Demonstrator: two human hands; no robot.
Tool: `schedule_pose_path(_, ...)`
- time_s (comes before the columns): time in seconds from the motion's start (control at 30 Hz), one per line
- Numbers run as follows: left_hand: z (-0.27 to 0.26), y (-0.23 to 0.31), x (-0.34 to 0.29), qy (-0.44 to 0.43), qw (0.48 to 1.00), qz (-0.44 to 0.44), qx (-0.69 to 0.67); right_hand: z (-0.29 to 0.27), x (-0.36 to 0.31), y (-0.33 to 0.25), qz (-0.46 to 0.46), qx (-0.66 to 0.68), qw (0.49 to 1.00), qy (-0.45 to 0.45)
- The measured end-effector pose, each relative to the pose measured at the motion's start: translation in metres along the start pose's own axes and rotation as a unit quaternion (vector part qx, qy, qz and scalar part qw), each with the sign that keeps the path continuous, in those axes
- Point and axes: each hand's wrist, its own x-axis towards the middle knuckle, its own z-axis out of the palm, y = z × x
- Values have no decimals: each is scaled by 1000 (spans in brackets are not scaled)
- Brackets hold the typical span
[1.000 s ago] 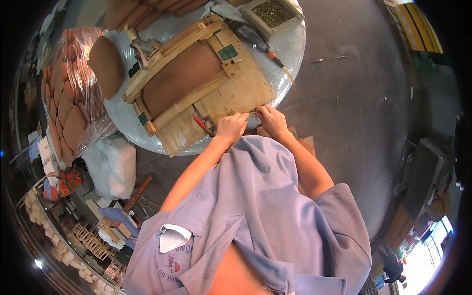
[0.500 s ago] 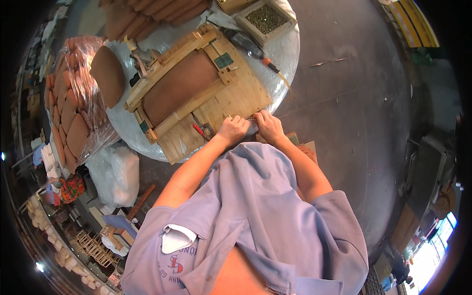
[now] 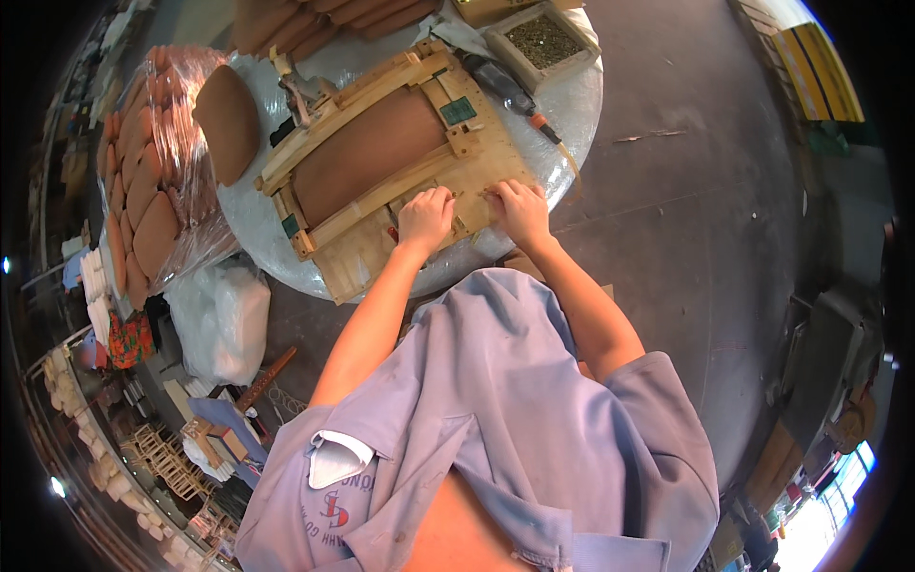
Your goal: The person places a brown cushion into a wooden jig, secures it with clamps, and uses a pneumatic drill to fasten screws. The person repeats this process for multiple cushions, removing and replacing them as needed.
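Note:
A wooden frame jig [image 3: 329, 229] is fixed on a plywood board [image 3: 355, 267], with a brown padded-looking panel [image 3: 367, 157] lying inside it. My left hand [image 3: 426, 217] is closed in a pinch over the board, beside the near rail of the jig; what its fingertips hold is too small to make out. Partly hidden by that hand is a clamp with a red handle [image 3: 392, 233]. Farther right, over the board's near right edge, my right hand [image 3: 520, 212] also pinches at something tiny I cannot name. The two hands are apart, fingertips facing each other.
A plastic-wrapped round table [image 3: 579, 124] carries the board. Beyond it lie a dark hand tool with an orange hose fitting [image 3: 500, 84] and a box of small pieces [image 3: 543, 43]. Stacked brown panels [image 3: 143, 191] stand left, one loose panel [image 3: 227, 124] nearer. A plastic bundle [image 3: 224, 324] sits below.
Both hands have moved forward from the board's near edge to over the board, and they are farther apart. The red clamp handle is now mostly covered by my left hand.

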Motion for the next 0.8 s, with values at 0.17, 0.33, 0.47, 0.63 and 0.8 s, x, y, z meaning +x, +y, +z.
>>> schedule_pose_path(0.17, 2, -3, -15, -45, 998, -50, -5, 2, 2, 5, 71, 82, 994, -10)
schedule_pose_path(0.33, 7, 9, -43, -82, 996, -21, -34, 1, 6, 12, 105, 128, 985, -51)
schedule_pose_path(0.47, 17, 14, -52, 2, 999, -8, -34, -7, 3, -4, 62, 133, 989, -14)
schedule_pose_path(0.63, 10, 7, -42, -75, 996, 10, -40, -9, -36, -5, -140, 36, 977, -160)
schedule_pose_path(0.8, 17, -1, -42, -100, 994, -4, -43, 2, -59, -2, -178, 32, 973, -145)
